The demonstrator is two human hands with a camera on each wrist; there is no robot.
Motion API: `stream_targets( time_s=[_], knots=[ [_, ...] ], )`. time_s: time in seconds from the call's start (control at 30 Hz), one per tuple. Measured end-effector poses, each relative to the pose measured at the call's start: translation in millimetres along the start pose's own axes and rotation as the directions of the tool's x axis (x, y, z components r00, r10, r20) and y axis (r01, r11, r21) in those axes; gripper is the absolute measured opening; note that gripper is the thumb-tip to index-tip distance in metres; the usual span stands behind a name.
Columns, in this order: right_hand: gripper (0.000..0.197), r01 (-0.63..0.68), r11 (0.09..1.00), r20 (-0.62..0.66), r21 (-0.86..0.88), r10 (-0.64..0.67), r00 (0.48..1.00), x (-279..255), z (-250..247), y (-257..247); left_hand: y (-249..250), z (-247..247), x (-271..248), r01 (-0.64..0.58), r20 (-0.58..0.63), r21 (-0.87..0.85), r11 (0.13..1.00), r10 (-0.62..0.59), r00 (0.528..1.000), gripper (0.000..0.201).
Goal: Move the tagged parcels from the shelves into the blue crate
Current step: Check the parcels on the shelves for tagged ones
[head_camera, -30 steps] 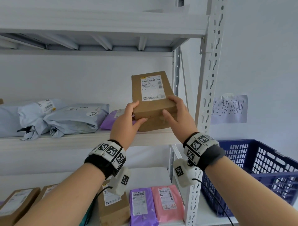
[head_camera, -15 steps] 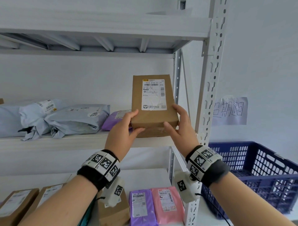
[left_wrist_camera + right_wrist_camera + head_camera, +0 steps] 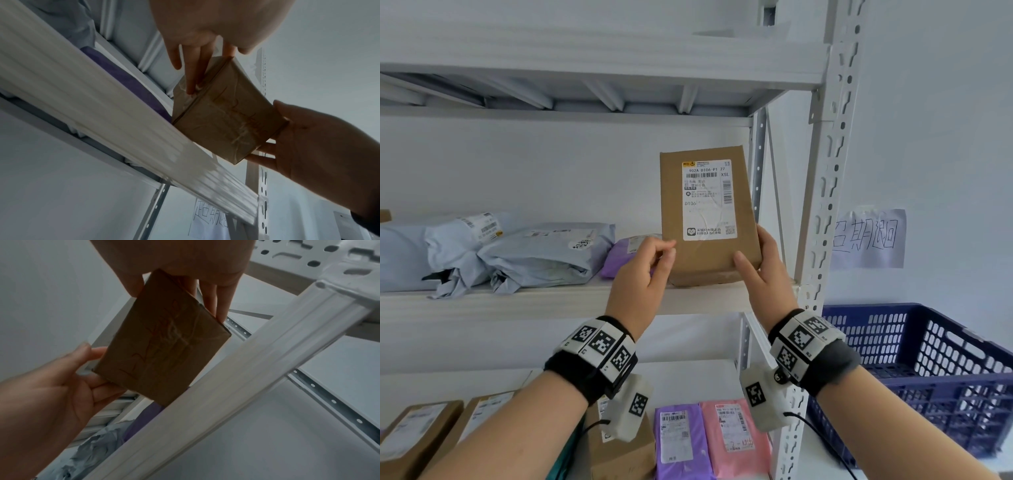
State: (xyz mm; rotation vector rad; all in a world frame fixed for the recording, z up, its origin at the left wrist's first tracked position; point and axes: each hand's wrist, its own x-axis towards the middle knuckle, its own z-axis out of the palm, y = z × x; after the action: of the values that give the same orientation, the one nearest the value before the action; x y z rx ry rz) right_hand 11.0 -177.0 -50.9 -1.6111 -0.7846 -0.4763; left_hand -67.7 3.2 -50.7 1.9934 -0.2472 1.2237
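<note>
- Brown cardboard parcel (image 3: 709,219) upright, its label facing the person, held above the right end of the middle shelf (image 3: 551,301), beside the white perforated upright (image 3: 825,205).
- Right hand (image 3: 765,274) grasps the parcel's lower right corner: thumb on the front face, fingers (image 3: 213,296) wrapped along the right side edge.
- Left hand (image 3: 643,281) at the parcel's lower left edge; fingers (image 3: 193,71) straight, tips touching the taped underside, thumb lifted off the front. Not a closed grip.
- Wrist views show the parcel's taped bottom with red handwriting; not legible.
- Middle shelf also carries two grey poly mailers (image 3: 524,253) to the left and a purple mailer (image 3: 626,253) just behind the left hand.
- Lower shelf (image 3: 688,380): a purple mailer (image 3: 678,442) and a pink mailer (image 3: 732,435) side by side, a cardboard box (image 3: 619,452) left of them, more cardboard boxes (image 3: 417,435) at far left.
- Blue crate (image 3: 928,359) sits right of the rack, low down. Seen interior shows only mesh walls; its floor is mostly out of sight, contents cannot be told.
- Handwritten paper sign (image 3: 866,240) on the wall above the crate.
</note>
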Motion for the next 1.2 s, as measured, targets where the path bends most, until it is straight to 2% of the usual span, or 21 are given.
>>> stream_targets(
  time_s=[0.13, 0.23, 0.3, 0.47, 0.67, 0.83, 0.93, 1.1, 1.2],
  knots=[
    [0.054, 0.011, 0.994, -0.02, 0.106, -0.009, 1.0, -5.3, 1.4, 2.4, 1.4, 1.3, 8.4, 0.097, -0.037, -0.033, 0.995, -0.098, 0.995, 0.013],
    [0.053, 0.023, 0.985, -0.027, 0.172, -0.019, 0.999, -12.3, 1.7, 5.4, 5.6, 0.8, 15.3, 0.201, -0.038, -0.17, 0.965, -0.21, 0.977, 0.025],
    [0.057, 0.039, 0.979, -0.035, 0.2, -0.033, 0.999, -17.1, 0.7, 9.4, 7.6, -2.1, 19.1, 0.233, -0.029, -0.185, 0.955, -0.242, 0.97, 0.031],
    [0.057, 0.052, 0.97, -0.035, 0.236, -0.045, 0.998, -21.8, -4.7, 12.4, 12.3, -6.7, 27.0, 0.238, 0.013, -0.141, 0.961, -0.238, 0.971, 0.042],
    [0.069, 0.056, 0.977, -0.073, 0.205, -0.042, 0.996, -24.3, -9.1, 13.7, 20.9, -5.8, 23.8, 0.194, 0.129, -0.164, 0.967, -0.173, 0.976, 0.027],
    [0.066, 0.052, 0.976, -0.067, 0.21, -0.039, 0.997, -29.2, -6.9, 15.9, 19.5, -5.1, 22.5, 0.264, 0.184, -0.295, 0.918, -0.217, 0.959, 0.029],
    [0.072, 0.07, 0.982, -0.054, 0.176, -0.061, 0.997, -30.0, -7.5, 17.2, 17.5, -5.4, 18.6, 0.302, 0.227, -0.351, 0.887, -0.233, 0.946, 0.041],
    [0.08, 0.091, 0.991, -0.004, 0.103, -0.091, 0.996, -32.2, -9.0, 18.5, 11.4, -9.8, 9.0, 0.313, 0.225, -0.377, 0.872, -0.241, 0.944, 0.054],
    [0.082, 0.068, 0.996, -0.009, 0.055, -0.068, 0.998, -32.8, -8.1, 20.9, 6.3, -11.5, 5.5, 0.31, 0.259, -0.36, 0.88, -0.225, 0.939, 0.074]
  ],
)
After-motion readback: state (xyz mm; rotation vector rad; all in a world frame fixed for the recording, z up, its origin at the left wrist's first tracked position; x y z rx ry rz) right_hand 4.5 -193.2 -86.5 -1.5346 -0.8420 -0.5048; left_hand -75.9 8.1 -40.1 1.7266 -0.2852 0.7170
